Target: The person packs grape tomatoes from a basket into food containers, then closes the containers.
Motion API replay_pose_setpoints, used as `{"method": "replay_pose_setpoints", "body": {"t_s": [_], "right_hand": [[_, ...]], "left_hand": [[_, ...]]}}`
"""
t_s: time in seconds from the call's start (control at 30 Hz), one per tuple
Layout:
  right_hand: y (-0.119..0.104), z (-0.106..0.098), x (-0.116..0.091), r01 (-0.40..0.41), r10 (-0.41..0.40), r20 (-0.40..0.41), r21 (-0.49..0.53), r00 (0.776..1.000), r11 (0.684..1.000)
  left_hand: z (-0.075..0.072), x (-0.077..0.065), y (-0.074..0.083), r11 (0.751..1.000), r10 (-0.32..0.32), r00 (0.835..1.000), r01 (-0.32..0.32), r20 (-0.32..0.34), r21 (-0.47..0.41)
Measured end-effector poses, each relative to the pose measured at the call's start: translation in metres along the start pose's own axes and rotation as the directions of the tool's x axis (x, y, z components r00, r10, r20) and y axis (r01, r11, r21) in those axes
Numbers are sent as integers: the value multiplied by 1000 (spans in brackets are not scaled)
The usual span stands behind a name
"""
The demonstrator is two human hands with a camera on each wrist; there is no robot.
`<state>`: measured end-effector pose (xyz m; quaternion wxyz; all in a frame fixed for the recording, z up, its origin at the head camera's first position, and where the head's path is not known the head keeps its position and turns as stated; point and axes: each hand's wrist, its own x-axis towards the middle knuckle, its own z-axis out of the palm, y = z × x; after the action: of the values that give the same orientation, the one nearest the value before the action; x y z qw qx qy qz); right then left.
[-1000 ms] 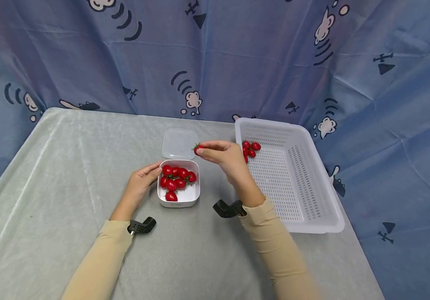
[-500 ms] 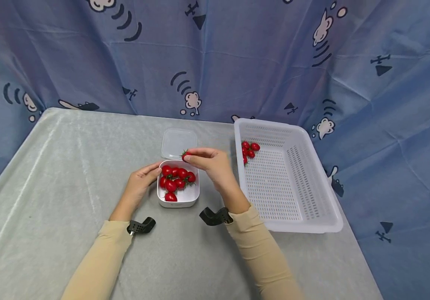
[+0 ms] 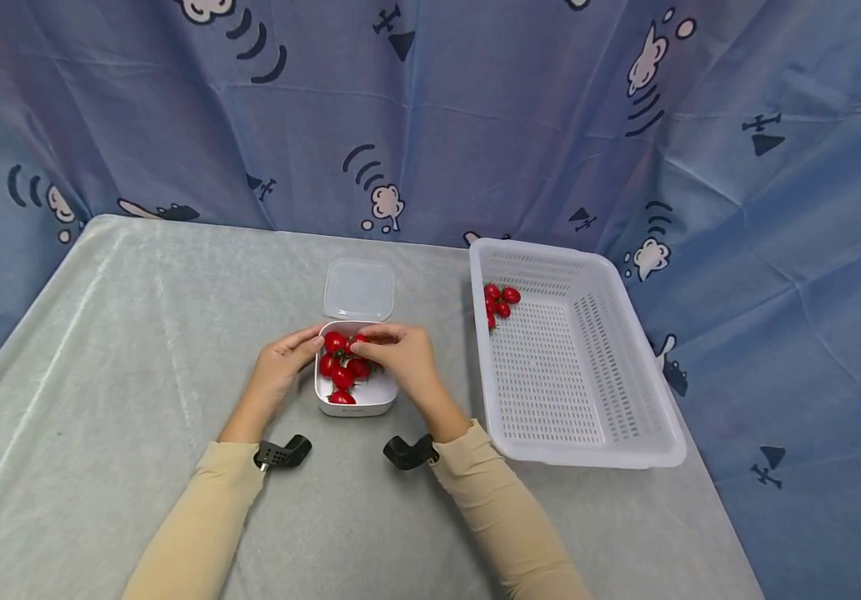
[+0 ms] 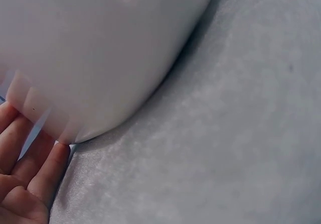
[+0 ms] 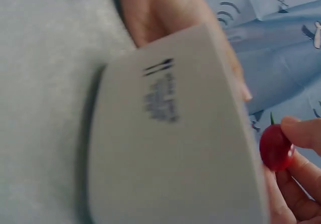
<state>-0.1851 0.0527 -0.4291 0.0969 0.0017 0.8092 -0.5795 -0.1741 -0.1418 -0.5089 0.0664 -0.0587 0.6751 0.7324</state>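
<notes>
A small white food container sits on the table with several red cherry tomatoes inside. Straight fingers of my left hand touch its outer wall near the back left corner; the left wrist view shows the fingertips against that wall. Over the container's back right part, my right hand pinches one cherry tomato with a green stem between thumb and fingers. That hand hides some of the tomatoes below it.
Just behind the container lies a clear lid. A white perforated basket stands on the right, holding several more cherry tomatoes at its left side. A patterned blue curtain hangs along the table's back edge.
My right hand has moved left and down with its cherry tomato, from beside the lid to over the container. My left hand has stayed in place.
</notes>
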Motion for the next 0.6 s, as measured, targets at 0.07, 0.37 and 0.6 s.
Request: {"method": "replay_pose_setpoints", "body": {"t_s": [0.07,0.37,0.6], "right_hand": [[3,3,0,12,-12,-2,-43,1000,999],[9,11,-2,108,-110,6,-224,994,969],[10,12,-3,159,-161,16,-283,987,946]], "left_hand": [[0,0,0,1000,4,1000,-4,-2,0],[0,-1,1,1000,-7,1000,7,-2,3],[1,-1,2,1000,-14,1000,14,-2,1]]}}
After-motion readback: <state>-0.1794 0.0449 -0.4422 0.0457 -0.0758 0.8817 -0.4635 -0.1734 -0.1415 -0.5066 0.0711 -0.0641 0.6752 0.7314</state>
